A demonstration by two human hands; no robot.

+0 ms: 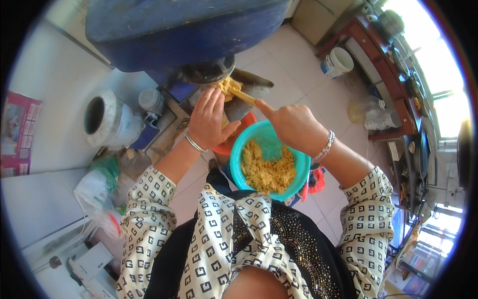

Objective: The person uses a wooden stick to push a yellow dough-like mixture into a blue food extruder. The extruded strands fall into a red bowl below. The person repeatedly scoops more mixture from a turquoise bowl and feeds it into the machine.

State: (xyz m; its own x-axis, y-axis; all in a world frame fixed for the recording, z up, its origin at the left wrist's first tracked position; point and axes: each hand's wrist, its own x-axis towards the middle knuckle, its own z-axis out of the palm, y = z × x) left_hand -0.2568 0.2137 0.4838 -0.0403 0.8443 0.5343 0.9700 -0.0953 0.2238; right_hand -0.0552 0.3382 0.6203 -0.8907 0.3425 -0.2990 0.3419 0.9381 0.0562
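Note:
My right hand [294,127] is closed round a pale wooden stick [244,96], index finger laid along it. The stick's far end meets a lump of crumbly yellow dough [226,85] at the round metal mouth [211,71] of a big blue machine [184,37]. Flat and stretched out, my left hand [206,119] has its fingertips at the dough's near left edge, thumb apart. Below my hands sits a turquoise basin [304,169] holding more yellow crumbly dough [266,169]. An orange-red basin [224,145] shows partly beneath, mostly hidden by the turquoise one and my left hand.
A wrapped white barrel [117,122] and a grey motor [151,101] stand to the left, with plastic bags [94,187] nearer me. On the right are a white bucket [338,62], a clear plastic jug [363,109] and a long reddish-brown cabinet [393,84] by the window.

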